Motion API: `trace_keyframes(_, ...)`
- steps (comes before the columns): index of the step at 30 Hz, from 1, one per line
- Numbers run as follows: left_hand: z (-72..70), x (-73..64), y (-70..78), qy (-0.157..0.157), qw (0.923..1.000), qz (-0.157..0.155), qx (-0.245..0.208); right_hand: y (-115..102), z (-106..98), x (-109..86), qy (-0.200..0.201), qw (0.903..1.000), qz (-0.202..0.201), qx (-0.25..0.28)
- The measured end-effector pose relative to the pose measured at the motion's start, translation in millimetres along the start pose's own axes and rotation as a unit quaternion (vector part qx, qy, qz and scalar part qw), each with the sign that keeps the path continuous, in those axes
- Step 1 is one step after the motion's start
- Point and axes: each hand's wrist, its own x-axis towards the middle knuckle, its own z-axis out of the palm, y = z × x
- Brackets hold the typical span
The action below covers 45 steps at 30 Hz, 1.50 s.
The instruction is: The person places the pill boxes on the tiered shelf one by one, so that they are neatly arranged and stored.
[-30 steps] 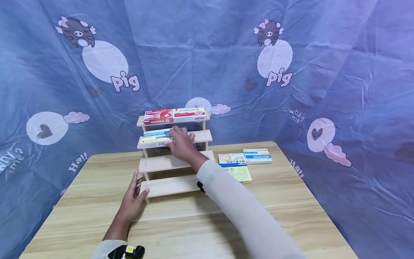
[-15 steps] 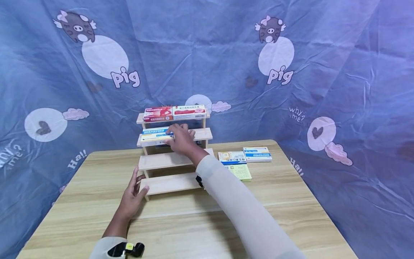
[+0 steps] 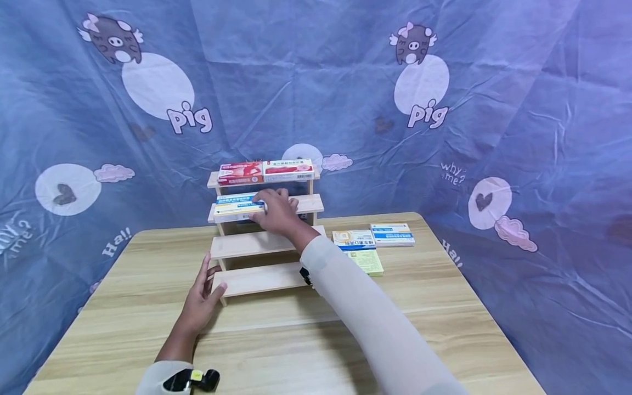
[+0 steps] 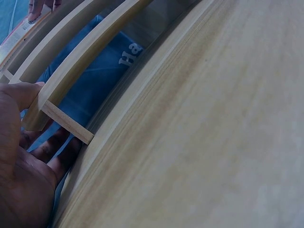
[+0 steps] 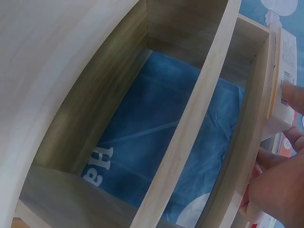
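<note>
On the rack [image 3: 261, 278], at the left of its second-highest shelf [image 3: 310, 203], lies the box [image 3: 233, 208]; the right hand [image 3: 278, 213] pinches its right end between thumb and fingers. Near left, the left hand [image 3: 200, 303] grips the rack's corner.

A wood-grain table [image 3: 276, 340] carries a tiered wooden rack [image 3: 259, 280] and, beside it, three small boxes [image 3: 357, 240].

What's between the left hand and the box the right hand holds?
Between the left hand and box lies the second-lowest wooden step, in the head view.
</note>
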Motion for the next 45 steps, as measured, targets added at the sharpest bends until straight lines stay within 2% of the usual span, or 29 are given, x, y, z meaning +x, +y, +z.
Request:
trace_keyframes(3, 0.8, 0.2, 0.2, 0.001, 1.0000, 0.002, 0.000, 0.7, 0.9, -1.9, 0.011, 0.9999, 0.002, -0.001)
trace_keyframes(9, 0.7, 1.3, 0.9, -0.002, 1.0000, 0.002, 0.000, 4.3, 0.9, -7.6, 0.056, 0.9966, 0.012, 0.060)
trace_keyframes(16, -0.4, 1.8, 0.5, -0.005, 1.0000, -0.002, -0.001, 12.5, -1.4, -21.3, 0.066, 0.9968, 0.001, 0.045)
trace_keyframes(29, -1.8, -0.6, -2.2, 0.002, 1.0000, 0.004, 0.003, 32.1, -3.3, -53.1, 0.114, 0.9915, -0.005, 0.061)
trace_keyframes(36, -1.3, 0.4, -1.6, 0.000, 1.0000, -0.003, 0.002, 50.5, -4.9, -70.3, 0.161, 0.9854, -0.033, 0.044)
trace_keyframes(42, -2.0, 0.5, -1.6, -0.002, 1.0000, -0.007, 0.003, 69.3, -12.8, -79.9, 0.198, 0.9775, -0.028, 0.066)
trace_keyframes(45, -3.0, 1.0, -2.5, -0.003, 1.0000, -0.003, 0.004, 79.0, -19.9, -83.2, 0.204, 0.9747, -0.026, 0.086)
